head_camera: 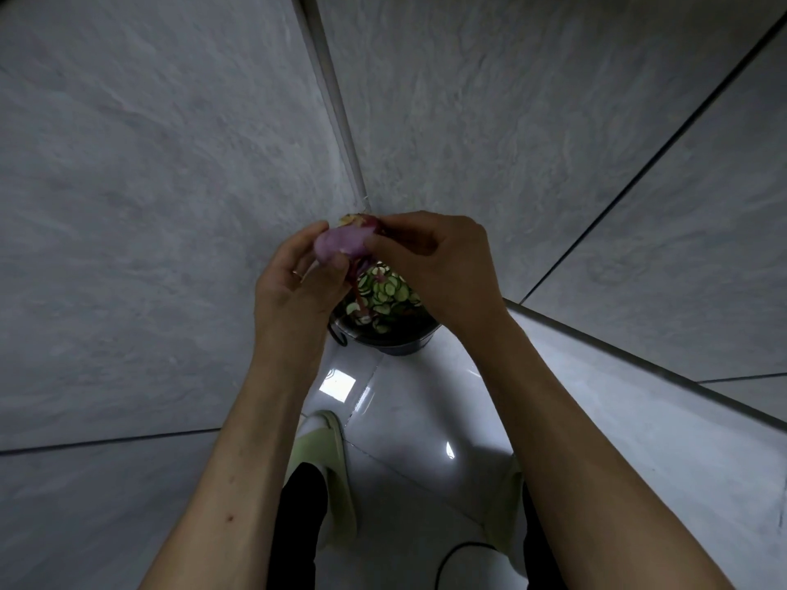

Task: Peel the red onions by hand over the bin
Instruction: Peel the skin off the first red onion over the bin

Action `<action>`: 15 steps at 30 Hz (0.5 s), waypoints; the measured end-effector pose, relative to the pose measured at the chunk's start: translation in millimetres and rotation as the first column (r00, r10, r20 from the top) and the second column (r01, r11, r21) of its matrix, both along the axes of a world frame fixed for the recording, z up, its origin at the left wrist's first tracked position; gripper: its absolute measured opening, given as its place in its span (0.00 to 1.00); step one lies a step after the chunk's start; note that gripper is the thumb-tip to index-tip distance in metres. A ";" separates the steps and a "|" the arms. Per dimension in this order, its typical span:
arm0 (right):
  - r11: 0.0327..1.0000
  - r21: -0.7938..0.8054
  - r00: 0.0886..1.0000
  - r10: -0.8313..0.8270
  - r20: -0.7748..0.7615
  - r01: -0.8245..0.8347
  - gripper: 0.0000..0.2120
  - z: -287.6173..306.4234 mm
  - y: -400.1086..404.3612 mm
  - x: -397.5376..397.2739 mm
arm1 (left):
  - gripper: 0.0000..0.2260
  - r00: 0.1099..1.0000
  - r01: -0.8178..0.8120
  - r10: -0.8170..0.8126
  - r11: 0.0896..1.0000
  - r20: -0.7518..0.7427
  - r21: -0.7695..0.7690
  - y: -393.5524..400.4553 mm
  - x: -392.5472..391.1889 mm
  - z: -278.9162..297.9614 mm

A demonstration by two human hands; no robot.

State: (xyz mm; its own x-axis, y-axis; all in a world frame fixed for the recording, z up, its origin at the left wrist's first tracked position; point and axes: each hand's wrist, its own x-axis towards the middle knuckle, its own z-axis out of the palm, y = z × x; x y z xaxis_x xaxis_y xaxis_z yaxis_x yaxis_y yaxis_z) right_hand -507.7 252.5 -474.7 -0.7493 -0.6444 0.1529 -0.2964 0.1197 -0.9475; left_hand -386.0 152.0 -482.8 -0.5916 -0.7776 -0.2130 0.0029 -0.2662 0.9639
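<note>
Both hands are holding a half-peeled red onion right above the dark bin in the tiled corner. The left hand is cupping it with curled fingers while the right hand is pinching its dark outer skin, which is dangling toward the cucumber slices in the bin.

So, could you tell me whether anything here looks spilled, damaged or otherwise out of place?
Nothing stands out. Both hands hold the red onion above the bin, a strip of dark red peel hangs down toward it, and the green and white scraps that can be seen lie inside the bin, none on the visible floor.
</note>
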 end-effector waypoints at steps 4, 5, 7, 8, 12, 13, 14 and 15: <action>0.999 0.033 0.999 0.037 -0.002 -0.037 0.10 3.7 4.8 -7.2 | 0.15 1.000 -0.001 0.001 0.996 0.001 -0.095 2.1 1.3 0.9; 0.998 0.048 0.999 0.042 -0.020 -0.041 0.10 2.7 5.3 -7.9 | 0.16 1.000 -0.005 0.006 0.994 0.006 -0.113 3.5 1.0 1.5; 0.997 0.066 0.997 0.043 -0.057 -0.039 0.10 0.5 5.7 -7.4 | 0.16 1.000 -0.005 0.007 0.990 0.016 -0.138 6.2 0.8 1.8; 0.997 0.063 0.997 0.039 -0.069 -0.034 0.10 -0.7 5.6 -6.7 | 0.16 1.000 -0.006 0.008 0.990 0.016 -0.144 7.4 0.6 2.2; 0.999 0.041 0.990 -0.003 -0.141 0.009 0.08 -4.9 1.4 -1.2 | 0.16 1.000 -0.018 0.020 0.987 0.011 -0.160 8.8 -0.7 3.0; 0.999 0.045 0.986 -0.013 -0.165 0.021 0.08 -6.5 0.0 0.5 | 0.17 1.000 -0.021 0.023 0.985 0.012 -0.171 9.0 -0.9 3.0; 0.998 0.046 0.983 -0.022 -0.180 0.031 0.08 -8.0 -1.4 2.0 | 0.18 1.000 -0.020 0.023 0.982 0.014 -0.185 9.5 -0.9 3.0; 0.998 0.043 0.981 -0.035 -0.193 0.044 0.09 -9.5 -2.4 3.3 | 0.18 1.000 -0.018 0.023 0.979 0.019 -0.202 10.1 -0.6 2.9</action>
State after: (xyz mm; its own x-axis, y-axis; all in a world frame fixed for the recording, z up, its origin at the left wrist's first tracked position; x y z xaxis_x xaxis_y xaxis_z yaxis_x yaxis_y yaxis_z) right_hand -504.4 250.1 -484.2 -0.7337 -0.6248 0.2671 -0.4666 0.1776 -0.8665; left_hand -386.6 162.1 -479.9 -0.5722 -0.8177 -0.0623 -0.0146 -0.0659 0.9977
